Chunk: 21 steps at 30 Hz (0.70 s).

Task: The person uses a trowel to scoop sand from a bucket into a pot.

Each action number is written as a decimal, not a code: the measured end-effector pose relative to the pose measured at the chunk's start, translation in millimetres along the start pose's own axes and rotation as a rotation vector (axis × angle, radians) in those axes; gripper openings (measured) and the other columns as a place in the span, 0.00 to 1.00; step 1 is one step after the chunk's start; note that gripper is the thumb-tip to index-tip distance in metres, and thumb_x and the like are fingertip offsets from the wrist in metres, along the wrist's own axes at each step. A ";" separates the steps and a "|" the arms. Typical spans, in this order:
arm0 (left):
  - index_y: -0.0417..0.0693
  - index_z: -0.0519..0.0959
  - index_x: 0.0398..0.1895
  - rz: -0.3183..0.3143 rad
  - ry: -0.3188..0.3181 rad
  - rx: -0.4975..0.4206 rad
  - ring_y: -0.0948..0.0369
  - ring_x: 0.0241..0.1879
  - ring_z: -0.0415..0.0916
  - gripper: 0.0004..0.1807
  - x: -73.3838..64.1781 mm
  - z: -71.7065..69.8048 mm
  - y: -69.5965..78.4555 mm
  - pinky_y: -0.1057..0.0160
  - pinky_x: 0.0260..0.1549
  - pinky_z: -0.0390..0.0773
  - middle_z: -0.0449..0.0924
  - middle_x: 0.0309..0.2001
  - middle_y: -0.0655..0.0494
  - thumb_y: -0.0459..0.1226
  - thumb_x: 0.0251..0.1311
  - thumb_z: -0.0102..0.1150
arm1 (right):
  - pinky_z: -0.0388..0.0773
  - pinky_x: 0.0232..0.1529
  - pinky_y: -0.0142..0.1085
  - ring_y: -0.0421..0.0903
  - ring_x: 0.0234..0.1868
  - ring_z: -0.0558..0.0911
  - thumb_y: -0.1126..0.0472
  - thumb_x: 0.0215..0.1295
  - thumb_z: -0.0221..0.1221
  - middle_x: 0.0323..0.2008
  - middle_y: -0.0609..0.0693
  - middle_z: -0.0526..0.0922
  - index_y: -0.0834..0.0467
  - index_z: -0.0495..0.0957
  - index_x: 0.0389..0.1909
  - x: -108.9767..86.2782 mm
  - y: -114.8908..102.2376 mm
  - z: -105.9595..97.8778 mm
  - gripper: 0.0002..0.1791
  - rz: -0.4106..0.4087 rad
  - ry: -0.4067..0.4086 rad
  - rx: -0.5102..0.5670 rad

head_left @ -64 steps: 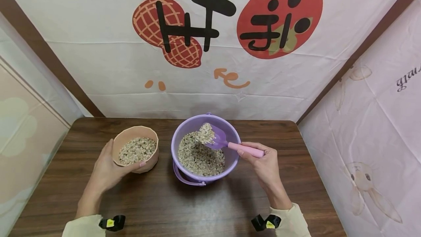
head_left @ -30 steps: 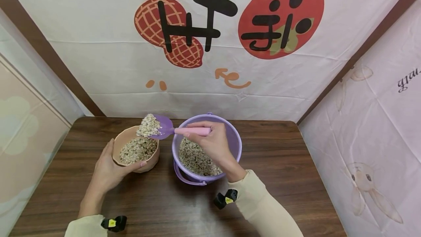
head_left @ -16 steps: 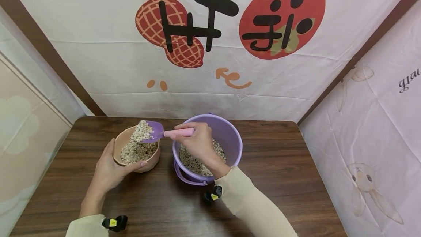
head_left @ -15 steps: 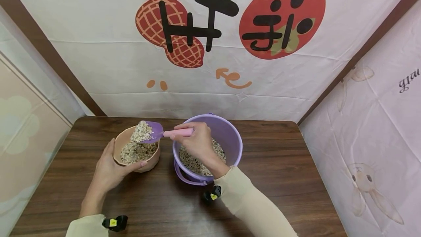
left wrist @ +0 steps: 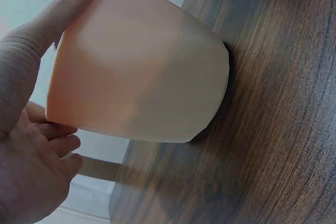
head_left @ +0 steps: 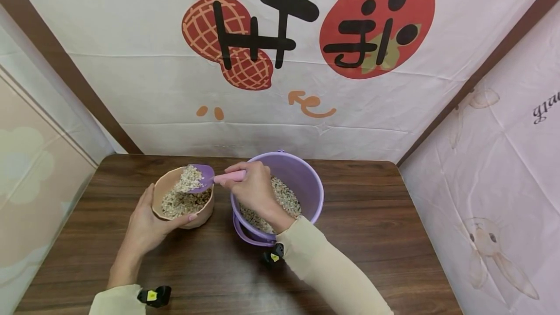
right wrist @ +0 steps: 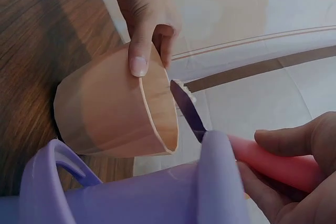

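In the head view a peach-coloured faceted pot (head_left: 203, 218) stands on the table at left, partly filled with mixed pale and dark grain flakes (head_left: 179, 205). My left hand (head_left: 146, 227) grips its near left side, thumb along the front wall and fingers round the far left. My right hand (head_left: 253, 189) pinches the pink handle (head_left: 231, 177) of a small shovel, reaching across the bucket. The shovel's purple blade (head_left: 206, 178) bears a heap of flakes (head_left: 190, 178) and overlaps the pot's far right rim. The right wrist view shows the blade (right wrist: 185, 103) tilted beside the pot's mouth.
A purple bucket (head_left: 308, 183) holding more flakes stands just right of the pot, its handle (head_left: 251, 240) lowered at the front left. Behind the wooden table (head_left: 358, 222) hangs a printed white cloth (head_left: 280, 130); more cloth closes both sides.
My right hand has carried the loaded shovel left from over the bucket to the pot; in the last half second it moved slightly further left and nearer. The left hand keeps its grip.
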<state>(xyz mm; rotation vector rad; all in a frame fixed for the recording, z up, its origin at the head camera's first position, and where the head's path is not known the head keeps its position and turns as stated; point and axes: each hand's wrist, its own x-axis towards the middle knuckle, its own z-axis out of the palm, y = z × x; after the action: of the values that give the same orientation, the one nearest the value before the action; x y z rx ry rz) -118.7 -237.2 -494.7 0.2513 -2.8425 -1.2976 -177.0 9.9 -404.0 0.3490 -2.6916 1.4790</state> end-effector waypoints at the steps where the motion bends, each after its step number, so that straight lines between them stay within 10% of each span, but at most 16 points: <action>1: 0.36 0.33 0.81 -0.001 -0.001 -0.002 0.27 0.73 0.44 0.76 0.0 0.0 0.0 0.25 0.63 0.54 0.37 0.78 0.27 0.57 0.45 0.80 | 0.75 0.28 0.28 0.37 0.32 0.80 0.63 0.54 0.75 0.28 0.42 0.89 0.54 0.91 0.37 0.1 -0.8 0.2 0.09 -0.003 0.001 -0.013; 21: 0.34 0.34 0.80 0.014 0.019 -0.004 0.27 0.72 0.46 0.76 -0.7 0.6 0.2 0.25 0.63 0.55 0.39 0.78 0.26 0.56 0.45 0.80 | 0.80 0.35 0.29 0.41 0.37 0.88 0.60 0.59 0.73 0.31 0.42 0.90 0.54 0.90 0.38 -3.6 -6.4 -7.4 0.07 -0.093 0.024 -0.208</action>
<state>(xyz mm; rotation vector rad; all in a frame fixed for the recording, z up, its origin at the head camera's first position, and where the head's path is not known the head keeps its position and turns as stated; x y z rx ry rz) -118.0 -236.6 -495.0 0.2421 -2.8204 -1.2910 -172.6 13.4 -395.2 0.4333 -2.7359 1.1587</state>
